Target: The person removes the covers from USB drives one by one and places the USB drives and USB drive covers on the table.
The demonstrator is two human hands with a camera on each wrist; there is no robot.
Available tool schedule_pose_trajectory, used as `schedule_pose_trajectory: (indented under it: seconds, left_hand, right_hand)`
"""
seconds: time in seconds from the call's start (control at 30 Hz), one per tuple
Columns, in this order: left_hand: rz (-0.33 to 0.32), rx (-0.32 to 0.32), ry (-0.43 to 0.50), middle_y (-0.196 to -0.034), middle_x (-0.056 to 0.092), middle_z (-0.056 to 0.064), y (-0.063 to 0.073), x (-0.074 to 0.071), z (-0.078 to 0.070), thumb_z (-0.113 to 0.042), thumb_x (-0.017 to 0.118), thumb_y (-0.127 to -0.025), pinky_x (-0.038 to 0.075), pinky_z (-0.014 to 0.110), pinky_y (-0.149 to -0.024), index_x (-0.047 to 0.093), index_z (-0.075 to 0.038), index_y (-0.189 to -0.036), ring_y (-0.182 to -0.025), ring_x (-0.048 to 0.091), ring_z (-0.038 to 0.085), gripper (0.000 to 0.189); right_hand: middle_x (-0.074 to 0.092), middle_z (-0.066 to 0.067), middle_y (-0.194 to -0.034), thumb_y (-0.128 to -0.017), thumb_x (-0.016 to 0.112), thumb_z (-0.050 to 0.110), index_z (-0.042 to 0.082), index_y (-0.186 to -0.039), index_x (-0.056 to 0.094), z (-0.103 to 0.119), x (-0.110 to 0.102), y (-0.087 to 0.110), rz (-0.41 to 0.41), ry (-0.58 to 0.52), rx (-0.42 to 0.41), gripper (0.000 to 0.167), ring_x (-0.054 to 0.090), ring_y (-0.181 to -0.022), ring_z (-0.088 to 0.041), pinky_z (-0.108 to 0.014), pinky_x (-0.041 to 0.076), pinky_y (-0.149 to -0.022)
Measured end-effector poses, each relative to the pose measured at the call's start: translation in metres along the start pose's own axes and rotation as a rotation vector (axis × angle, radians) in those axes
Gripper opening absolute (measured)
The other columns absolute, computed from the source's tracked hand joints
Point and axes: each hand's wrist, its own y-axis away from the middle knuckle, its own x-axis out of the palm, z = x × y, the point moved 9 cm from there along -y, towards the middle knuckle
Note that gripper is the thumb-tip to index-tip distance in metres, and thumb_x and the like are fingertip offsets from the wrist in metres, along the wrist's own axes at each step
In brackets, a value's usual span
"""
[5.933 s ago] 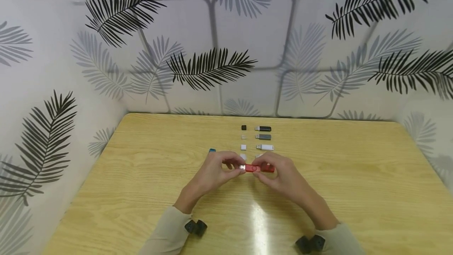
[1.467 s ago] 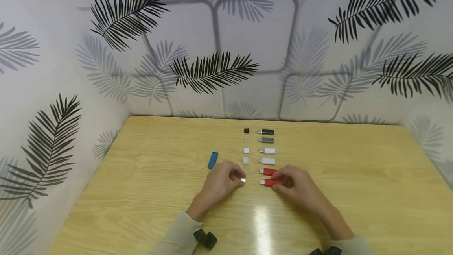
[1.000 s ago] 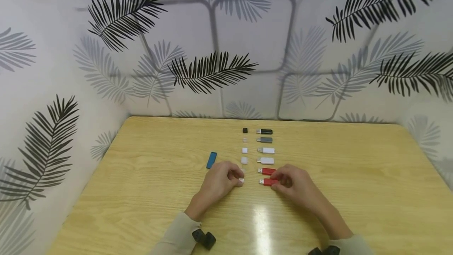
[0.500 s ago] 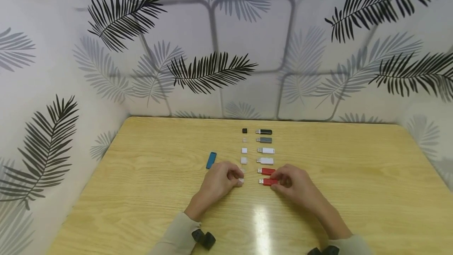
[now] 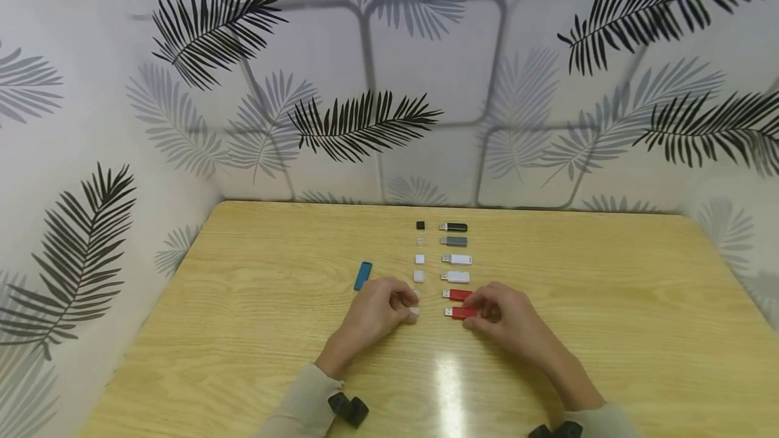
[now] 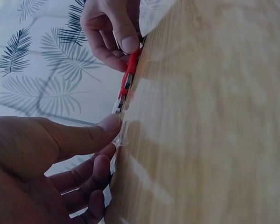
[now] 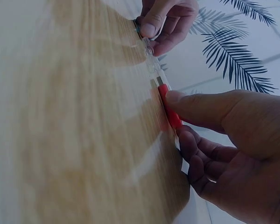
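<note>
My left hand (image 5: 377,309) pinches a small clear cap (image 5: 414,311) at the tabletop, at the near end of a column of caps. Thumb and fingertips of my right hand (image 5: 505,313) hold the rear end of a red USB flash drive (image 5: 460,313), whose metal plug points toward the left hand. Just beyond it lies a second red flash drive (image 5: 458,295), partly behind the right fingers. In the right wrist view the held red drive (image 7: 170,107) lies flat on the wood. A gap separates cap and drive.
Farther back run white flash drives (image 5: 459,259), a grey one (image 5: 455,241) and a black one (image 5: 455,227). Beside them lie white caps (image 5: 419,276), a clear one (image 5: 420,241) and a black one (image 5: 420,225). A blue flash drive-like piece (image 5: 362,276) lies left. The patterned wall (image 5: 426,154) borders the table (image 5: 274,255).
Several seconds ago both hands met over a red flash drive; now they are apart and nearer me, one at a clear cap, one at a red drive. Over the last second they barely moved.
</note>
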Motion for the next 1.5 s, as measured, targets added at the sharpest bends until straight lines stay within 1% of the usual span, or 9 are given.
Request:
schedule_pose_trajectory:
  seconds: [0.23, 0.47, 0.67, 0.93, 1.07, 1.17, 1.23, 1.4, 1.5]
  left_hand:
    - [0.03, -0.003, 0.026, -0.094, 0.072, -0.002, 0.0, -0.002, 0.001, -0.01, 0.083, -0.087, 0.051, 0.024, -0.067, 0.078, -0.011, -0.099, -0.075, 0.06, 0.01, 0.013]
    - [0.019, -0.027, 0.057, -0.096, 0.071, -0.001, -0.001, -0.011, 0.007, -0.011, 0.082, -0.089, 0.052, 0.027, -0.069, 0.078, -0.011, -0.1, -0.078, 0.061, 0.013, 0.012]
    - [-0.04, 0.01, 0.046, -0.094, 0.071, 0.002, -0.002, -0.026, 0.01, -0.006, 0.08, -0.09, 0.053, 0.028, -0.07, 0.077, -0.008, -0.101, -0.079, 0.061, 0.013, 0.012]
    - [-0.115, 0.01, 0.016, -0.096, 0.071, 0.005, -0.001, -0.04, 0.013, -0.005, 0.08, -0.089, 0.054, 0.032, -0.072, 0.077, -0.006, -0.103, -0.081, 0.063, 0.015, 0.014]
    - [-0.177, -0.005, -0.043, -0.093, 0.069, 0.004, -0.001, -0.048, 0.015, -0.006, 0.081, -0.088, 0.053, 0.032, -0.069, 0.077, -0.006, -0.103, -0.077, 0.06, 0.015, 0.015]
    - [-0.216, -0.021, -0.087, -0.095, 0.069, 0.005, 0.0, -0.053, 0.02, -0.007, 0.081, -0.088, 0.052, 0.034, -0.071, 0.078, -0.007, -0.103, -0.08, 0.06, 0.017, 0.015]
    - [-0.236, -0.038, -0.106, -0.099, 0.069, 0.006, 0.0, -0.057, 0.024, -0.008, 0.082, -0.088, 0.052, 0.036, -0.073, 0.078, -0.007, -0.105, -0.085, 0.06, 0.021, 0.017]
    - [-0.263, -0.092, -0.126, -0.105, 0.067, 0.009, 0.002, -0.065, 0.035, -0.01, 0.083, -0.087, 0.052, 0.041, -0.078, 0.076, -0.007, -0.108, -0.094, 0.06, 0.027, 0.022]
    - [-0.266, -0.097, -0.137, -0.105, 0.065, 0.011, 0.002, -0.067, 0.039, -0.01, 0.084, -0.086, 0.052, 0.042, -0.079, 0.076, -0.006, -0.109, -0.094, 0.059, 0.028, 0.025]
  right_hand:
    - [0.066, 0.004, -0.09, -0.085, 0.085, 0.011, 0.012, -0.1, 0.076, 0.0, -0.003, 0.001, -0.014, -0.015, -0.001, 0.018, 0.058, -0.078, -0.013, -0.024, 0.051, -0.068]
    - [0.065, 0.005, -0.088, -0.086, 0.084, 0.01, 0.01, -0.101, 0.076, 0.0, -0.004, 0.0, -0.051, -0.027, -0.025, 0.017, 0.059, -0.076, -0.012, -0.024, 0.052, -0.066]
    - [0.069, 0.003, -0.094, -0.087, 0.083, 0.011, 0.012, -0.103, 0.075, 0.002, -0.006, -0.001, -0.076, -0.054, -0.036, 0.018, 0.062, -0.076, -0.01, -0.025, 0.055, -0.066]
    - [0.068, 0.0, -0.093, -0.085, 0.084, 0.005, 0.008, -0.105, 0.074, 0.012, -0.011, -0.001, -0.141, -0.063, -0.118, 0.023, 0.063, -0.078, -0.011, -0.027, 0.056, -0.064]
    - [0.069, -0.003, -0.094, -0.084, 0.085, 0.004, 0.007, -0.106, 0.073, 0.015, -0.013, 0.0, -0.162, -0.053, -0.146, 0.025, 0.063, -0.079, -0.011, -0.029, 0.057, -0.065]
    - [0.068, -0.003, -0.094, -0.084, 0.085, 0.004, 0.007, -0.105, 0.073, 0.017, -0.012, 0.0, -0.16, -0.052, -0.146, 0.025, 0.063, -0.079, -0.011, -0.029, 0.057, -0.065]
    - [0.068, -0.003, -0.094, -0.084, 0.085, 0.004, 0.007, -0.104, 0.073, 0.018, -0.011, 0.0, -0.156, -0.051, -0.143, 0.024, 0.062, -0.079, -0.011, -0.028, 0.056, -0.065]
    - [0.067, -0.003, -0.094, -0.084, 0.085, 0.006, 0.009, -0.103, 0.074, 0.018, -0.009, 0.0, -0.152, -0.049, -0.144, 0.022, 0.062, -0.079, -0.012, -0.029, 0.056, -0.065]
    - [0.067, -0.002, -0.095, -0.084, 0.085, 0.006, 0.01, -0.103, 0.075, 0.019, -0.008, 0.0, -0.149, -0.056, -0.155, 0.022, 0.062, -0.08, -0.013, -0.029, 0.057, -0.065]
